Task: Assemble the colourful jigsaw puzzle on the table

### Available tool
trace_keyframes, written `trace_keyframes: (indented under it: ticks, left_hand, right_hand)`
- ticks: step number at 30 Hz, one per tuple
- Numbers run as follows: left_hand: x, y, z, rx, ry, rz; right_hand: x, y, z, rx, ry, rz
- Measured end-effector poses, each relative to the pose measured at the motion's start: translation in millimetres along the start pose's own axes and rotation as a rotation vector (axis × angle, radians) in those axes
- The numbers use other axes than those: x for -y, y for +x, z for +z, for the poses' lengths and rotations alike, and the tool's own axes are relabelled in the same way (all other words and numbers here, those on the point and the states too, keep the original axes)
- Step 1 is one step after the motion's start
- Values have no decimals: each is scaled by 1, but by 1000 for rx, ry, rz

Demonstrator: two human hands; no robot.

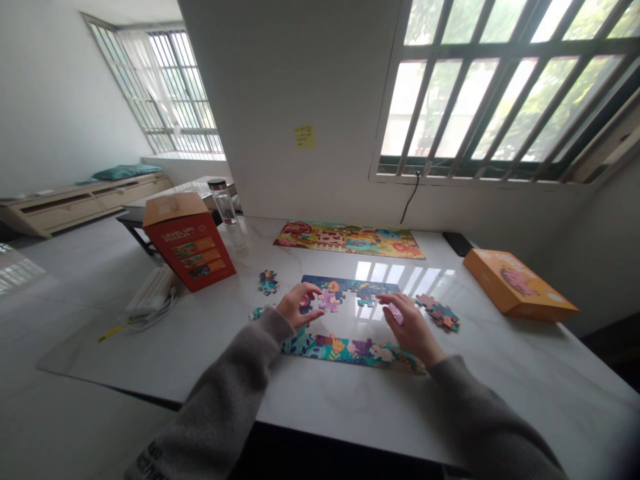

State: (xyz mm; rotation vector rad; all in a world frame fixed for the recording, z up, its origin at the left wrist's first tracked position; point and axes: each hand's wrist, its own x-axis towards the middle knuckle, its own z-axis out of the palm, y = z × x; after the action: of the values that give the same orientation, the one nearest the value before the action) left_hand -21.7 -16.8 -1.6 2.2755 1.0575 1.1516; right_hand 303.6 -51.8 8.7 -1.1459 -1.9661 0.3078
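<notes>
A partly joined jigsaw puzzle [340, 353] lies on the white table, its border joined around a bare middle. My left hand [299, 305] is over its left side, thumb and fingers apart, beside a purple puzzle piece [329, 301] that sits inside the border. Over the right side is my right hand [404, 321], its fingers spread and curved, with nothing visible held in it. A dark blue and teal puzzle piece [367, 299] hangs from the top border between the hands. Part of the puzzle's left and right edges is hidden behind my hands.
Loose pieces lie in a right pile [440, 313] and a left pile [268, 282]. A finished puzzle [350, 240] lies along the wall. A red box [197, 250] and glass bottle [223, 202] stand left; an orange box [517, 285] and black phone-like object [457, 244] are right.
</notes>
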Motion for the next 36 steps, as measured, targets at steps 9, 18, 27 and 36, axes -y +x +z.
trace_keyframes:
  ticks: [9,18,27,36]
  left_hand:
    - [-28,-2,13,164,-258,63]
    - [-26,-2,18,-34,17,189]
    - [-19,-3,21,-38,160,234]
    - [-16,-6,23,42,35,177]
  right_hand:
    - [50,4,48,190,649,301]
    - [63,7,59,59,791,431]
    - [64,0,60,96,586,289]
    - [47,-1,47,104,126,-236]
